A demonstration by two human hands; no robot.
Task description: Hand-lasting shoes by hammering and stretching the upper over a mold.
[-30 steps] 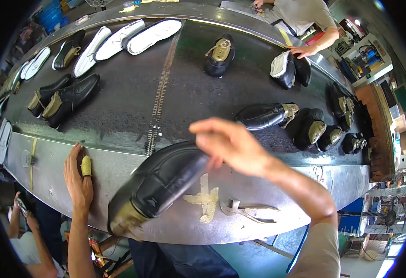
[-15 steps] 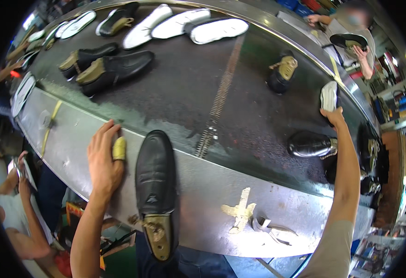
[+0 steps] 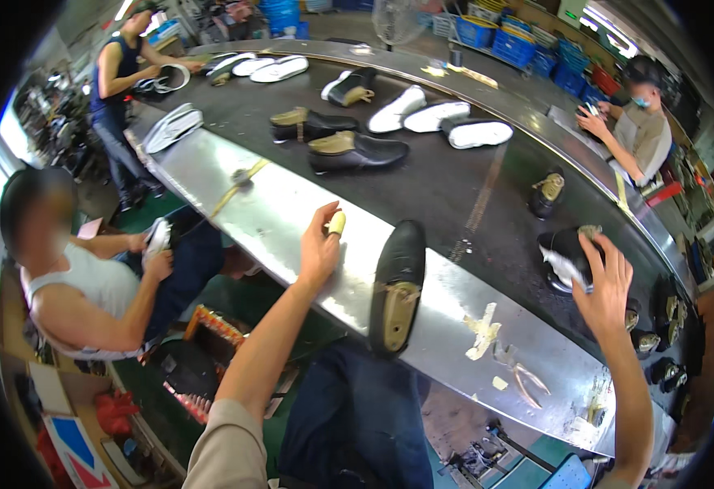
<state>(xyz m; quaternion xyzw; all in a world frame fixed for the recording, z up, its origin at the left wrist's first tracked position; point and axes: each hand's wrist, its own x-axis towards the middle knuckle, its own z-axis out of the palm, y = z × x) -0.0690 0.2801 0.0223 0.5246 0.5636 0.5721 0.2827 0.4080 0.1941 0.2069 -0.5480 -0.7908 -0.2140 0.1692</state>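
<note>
My left hand (image 3: 321,251) is over the metal ledge, its fingers apart and holding nothing, with a yellow cover on one digit. Beside it a black slip-on shoe (image 3: 399,265) lies across the ledge, toe away from me, tan insole at the heel end. My right hand (image 3: 606,281) is at the right, thumb and fingers spread around the near side of a black shoe with a blurred white patch (image 3: 565,254). The fingertips are at that shoe's heel; whether they touch it I cannot tell. Pincers (image 3: 526,381) and a cross-shaped piece of tape (image 3: 481,332) lie on the ledge.
Behind the ledge is a dark belt (image 3: 447,191) bearing several shoes, including a black pair (image 3: 357,153) and white-soled ones (image 3: 477,133). Black shoes (image 3: 668,318) crowd the far right. A seated person (image 3: 88,277) is at left; others work across the belt.
My view has swung left and up. My right hand has come back from the belt's far edge and its fingers have spread. The left hand stays near the shoe on the ledge.
</note>
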